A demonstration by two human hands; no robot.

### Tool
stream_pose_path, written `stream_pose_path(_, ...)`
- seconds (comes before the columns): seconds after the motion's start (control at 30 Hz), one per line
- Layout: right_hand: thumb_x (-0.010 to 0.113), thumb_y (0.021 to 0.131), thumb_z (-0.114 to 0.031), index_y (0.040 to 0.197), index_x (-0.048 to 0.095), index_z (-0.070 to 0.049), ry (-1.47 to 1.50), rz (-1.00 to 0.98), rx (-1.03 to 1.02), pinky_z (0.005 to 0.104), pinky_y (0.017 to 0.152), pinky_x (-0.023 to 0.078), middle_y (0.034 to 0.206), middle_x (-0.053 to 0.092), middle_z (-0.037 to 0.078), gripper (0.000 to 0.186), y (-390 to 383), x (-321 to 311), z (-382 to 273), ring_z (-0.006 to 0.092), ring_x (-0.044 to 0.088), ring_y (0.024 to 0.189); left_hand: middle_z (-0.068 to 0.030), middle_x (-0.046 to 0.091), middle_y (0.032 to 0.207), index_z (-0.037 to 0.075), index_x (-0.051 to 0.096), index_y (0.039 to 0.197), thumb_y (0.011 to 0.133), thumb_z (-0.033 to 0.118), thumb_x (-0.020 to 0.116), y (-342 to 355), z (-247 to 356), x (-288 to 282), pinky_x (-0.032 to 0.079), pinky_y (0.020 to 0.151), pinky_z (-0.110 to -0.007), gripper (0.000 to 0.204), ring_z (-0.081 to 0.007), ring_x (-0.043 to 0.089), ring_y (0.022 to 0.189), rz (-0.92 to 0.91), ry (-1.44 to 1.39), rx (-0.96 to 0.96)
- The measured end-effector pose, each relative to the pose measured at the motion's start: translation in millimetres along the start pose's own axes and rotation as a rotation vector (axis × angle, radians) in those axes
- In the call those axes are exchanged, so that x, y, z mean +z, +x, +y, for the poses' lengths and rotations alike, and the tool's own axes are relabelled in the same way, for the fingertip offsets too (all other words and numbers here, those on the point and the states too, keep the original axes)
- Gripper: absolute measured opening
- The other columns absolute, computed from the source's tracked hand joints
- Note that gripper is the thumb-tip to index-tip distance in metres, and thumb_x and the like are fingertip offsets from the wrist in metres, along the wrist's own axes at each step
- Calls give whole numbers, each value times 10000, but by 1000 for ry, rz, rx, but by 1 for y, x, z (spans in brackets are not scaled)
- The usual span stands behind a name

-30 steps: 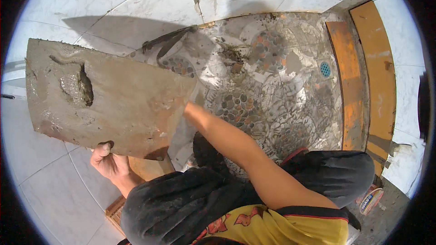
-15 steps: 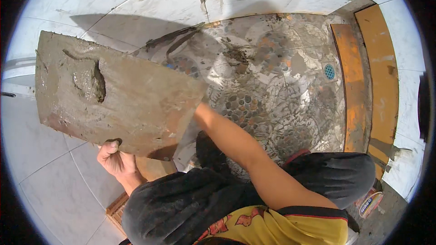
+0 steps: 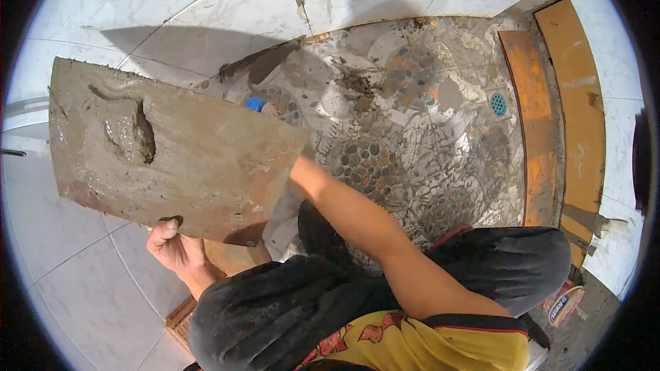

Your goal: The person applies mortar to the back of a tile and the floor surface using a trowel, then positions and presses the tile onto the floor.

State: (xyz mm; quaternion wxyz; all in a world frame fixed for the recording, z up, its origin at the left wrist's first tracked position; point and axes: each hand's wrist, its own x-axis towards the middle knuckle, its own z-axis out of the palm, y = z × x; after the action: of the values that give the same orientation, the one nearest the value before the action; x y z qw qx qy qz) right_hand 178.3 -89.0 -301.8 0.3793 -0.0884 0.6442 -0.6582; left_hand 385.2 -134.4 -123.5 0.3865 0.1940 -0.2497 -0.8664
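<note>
A large rectangular tile (image 3: 206, 165), smeared with wet grey mortar, is tilted up in front of me at the left. A thick lump of mortar (image 3: 129, 134) sits near its far-left end. My left hand (image 3: 175, 246) grips its lower edge, thumb on the coated face and fingers curled. My right forearm passes behind the near-right end, and most of my right hand (image 3: 270, 109) is hidden there. A small patch of skin shows past the upper edge beside the blue handle of a trowel (image 3: 256, 104). The trowel's grey blade (image 3: 275, 62) points toward the wall.
White marbled wall tiles (image 3: 227, 27) bound the far side. The patterned floor (image 3: 440, 144) has pebble motifs, mortar smears and a blue drain cover (image 3: 498, 104). Orange-brown planks (image 3: 529, 124) line the right. A small labelled container (image 3: 565, 304) stands by my right knee, a brick (image 3: 180, 319) at lower left.
The tile has shifted slightly left and down in view. The trowel blade has turned to show its flat face, and more of its blue handle shows. My left hand keeps its grip.
</note>
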Motion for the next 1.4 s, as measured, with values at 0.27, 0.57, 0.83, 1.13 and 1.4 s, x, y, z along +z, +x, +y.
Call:
stream_pose_path(0.27,707,786,-422,713,624,6,8,124,71,480,637,472,689,647,138,442,41,5,-30,313,620,642,-204,589,1312,-90,525,1296,682,-157,464,-1,4,-10,383,1132,-477,621,-330,532,1262,-47,16,12)
stream_pose_path(0.57,688,831,-398,812,625,-22,-121,-68,-111,465,649,466,743,629,139,381,-5,18,21,302,607,681,-191,623,1237,-99,575,1172,702,-152,464,0,0,-7,393,1125,-475,486,-308,555,1211,48,27,17)
stream_pose_path(0.83,664,864,-387,937,612,-39,-28,-9,-137,452,682,464,833,624,140,359,43,26,8,289,604,763,-218,590,1299,-84,543,1251,659,-171,424,-1,-3,-5,410,1130,-502,609,-348,539,1253,-25,-19,1)
stream_pose_path(1.13,638,901,-375,1077,596,-59,-159,57,-299,438,720,462,934,617,141,364,3,16,34,274,601,856,-229,567,1329,-89,516,1296,660,-174,420,0,-6,-4,379,1152,-517,649,-355,514,1284,5,-47,-13)
stream_pose_path(1.4,628,910,-343,1209,567,-107,-492,275,-465,442,769,451,1032,572,179,386,16,39,21,354,570,935,-218,559,1350,-75,509,1327,655,-172,453,-3,-6,-8,355,1157,-519,682,-355,503,1293,62,-16,31)
